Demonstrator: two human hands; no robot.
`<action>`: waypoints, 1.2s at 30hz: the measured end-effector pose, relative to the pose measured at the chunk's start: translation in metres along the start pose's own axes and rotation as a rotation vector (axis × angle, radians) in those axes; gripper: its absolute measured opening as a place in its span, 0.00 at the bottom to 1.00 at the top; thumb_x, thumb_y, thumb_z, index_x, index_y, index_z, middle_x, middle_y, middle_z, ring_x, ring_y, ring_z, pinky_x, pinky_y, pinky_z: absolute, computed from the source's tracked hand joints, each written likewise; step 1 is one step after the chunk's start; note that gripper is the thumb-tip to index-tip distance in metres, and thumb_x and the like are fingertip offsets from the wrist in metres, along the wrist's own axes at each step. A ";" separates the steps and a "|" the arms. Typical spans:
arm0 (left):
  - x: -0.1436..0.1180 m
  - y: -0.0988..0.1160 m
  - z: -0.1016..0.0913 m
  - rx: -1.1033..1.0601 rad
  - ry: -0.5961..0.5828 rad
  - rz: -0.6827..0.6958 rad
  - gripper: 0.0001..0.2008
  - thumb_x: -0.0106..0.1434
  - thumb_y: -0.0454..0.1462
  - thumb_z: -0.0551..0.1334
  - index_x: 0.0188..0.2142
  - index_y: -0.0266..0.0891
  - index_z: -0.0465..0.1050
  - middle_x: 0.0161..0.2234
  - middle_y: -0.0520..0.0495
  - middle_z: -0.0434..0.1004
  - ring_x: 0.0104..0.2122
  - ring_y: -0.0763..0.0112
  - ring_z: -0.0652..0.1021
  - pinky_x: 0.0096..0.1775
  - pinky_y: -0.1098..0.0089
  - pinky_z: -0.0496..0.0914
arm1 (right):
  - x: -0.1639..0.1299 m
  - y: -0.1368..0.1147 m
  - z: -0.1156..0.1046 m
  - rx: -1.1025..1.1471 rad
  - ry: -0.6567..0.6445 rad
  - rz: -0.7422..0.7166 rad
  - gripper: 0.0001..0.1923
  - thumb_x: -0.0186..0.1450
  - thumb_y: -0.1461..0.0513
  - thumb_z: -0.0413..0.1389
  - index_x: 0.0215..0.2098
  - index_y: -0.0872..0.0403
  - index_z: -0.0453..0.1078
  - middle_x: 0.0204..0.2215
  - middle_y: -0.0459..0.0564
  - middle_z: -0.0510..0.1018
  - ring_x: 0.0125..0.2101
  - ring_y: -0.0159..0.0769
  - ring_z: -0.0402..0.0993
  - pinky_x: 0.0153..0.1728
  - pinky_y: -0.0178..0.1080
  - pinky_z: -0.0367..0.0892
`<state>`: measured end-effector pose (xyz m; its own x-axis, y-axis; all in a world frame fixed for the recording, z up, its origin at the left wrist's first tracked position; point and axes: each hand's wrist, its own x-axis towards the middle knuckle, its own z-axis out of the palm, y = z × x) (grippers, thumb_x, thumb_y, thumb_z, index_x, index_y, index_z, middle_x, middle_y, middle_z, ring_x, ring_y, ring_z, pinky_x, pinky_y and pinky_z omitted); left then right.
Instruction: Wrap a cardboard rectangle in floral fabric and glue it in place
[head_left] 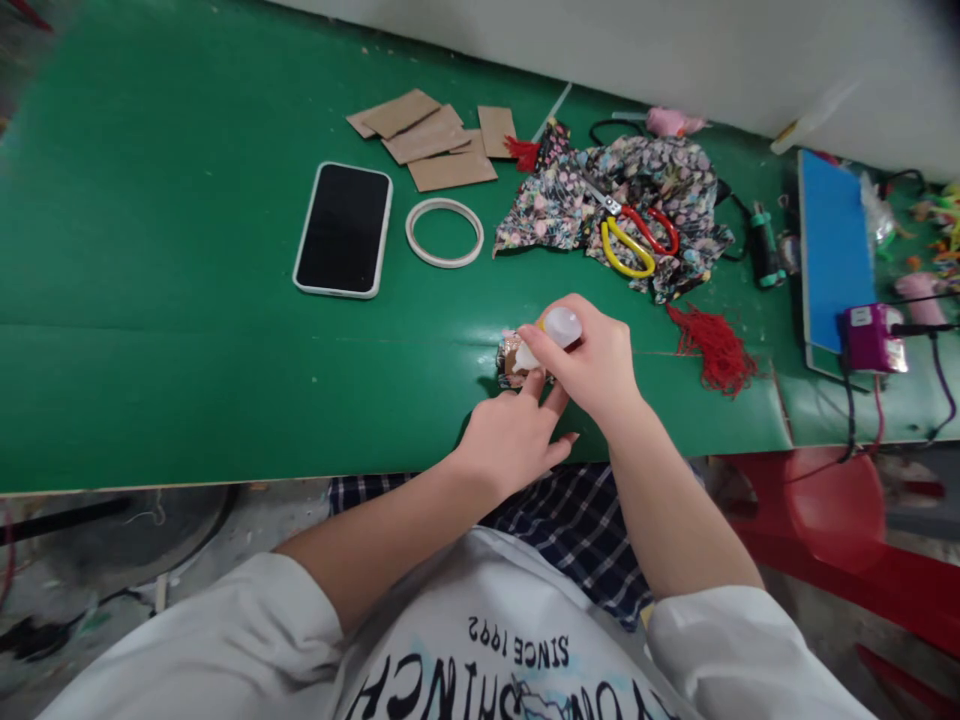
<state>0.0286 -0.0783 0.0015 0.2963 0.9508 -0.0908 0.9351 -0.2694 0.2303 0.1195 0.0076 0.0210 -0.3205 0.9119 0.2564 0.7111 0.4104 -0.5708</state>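
Right hand (592,365) grips a small glue bottle (551,335), tip on a fabric-wrapped piece (512,355) steadied by left hand (510,435) fingertips on the green counter (187,330).

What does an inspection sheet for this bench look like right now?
Surface: green table, creased along the front.
Job's things: small fabric-covered piece; glue bottle tipped onto it.
Clutter: phone, tape ring, cardboard pieces, floral fabric, scissors, red tassel, blue board.
Grippers: left hand steadies the piece; right hand holds the bottle.
Cables: purple device with cords trailing off the edge.
Surroundings: red stool, white wall.
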 end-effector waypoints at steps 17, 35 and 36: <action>0.000 0.002 0.000 0.022 -0.044 -0.012 0.27 0.64 0.51 0.49 0.58 0.41 0.56 0.62 0.35 0.51 0.33 0.63 0.77 0.27 0.68 0.68 | -0.002 0.011 -0.009 -0.012 0.153 0.039 0.21 0.56 0.43 0.53 0.28 0.52 0.66 0.23 0.44 0.73 0.23 0.31 0.68 0.27 0.35 0.61; 0.013 -0.025 -0.031 -0.364 0.263 -0.140 0.11 0.64 0.39 0.52 0.43 0.40 0.67 0.43 0.48 0.71 0.29 0.76 0.72 0.28 0.74 0.63 | -0.024 0.080 -0.040 0.419 0.569 0.362 0.21 0.61 0.44 0.46 0.31 0.51 0.66 0.18 0.43 0.67 0.14 0.27 0.61 0.14 0.32 0.54; 0.011 -0.033 -0.035 -0.365 0.313 -0.153 0.10 0.64 0.39 0.52 0.42 0.40 0.67 0.40 0.49 0.71 0.25 0.78 0.70 0.28 0.74 0.63 | -0.024 0.084 -0.041 0.510 0.574 0.401 0.21 0.61 0.43 0.45 0.32 0.51 0.65 0.17 0.42 0.66 0.13 0.27 0.61 0.13 0.32 0.53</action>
<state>-0.0054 -0.0538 0.0267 0.0364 0.9906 0.1321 0.8175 -0.1055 0.5662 0.2123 0.0200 -0.0014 0.3580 0.9033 0.2362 0.2909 0.1325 -0.9475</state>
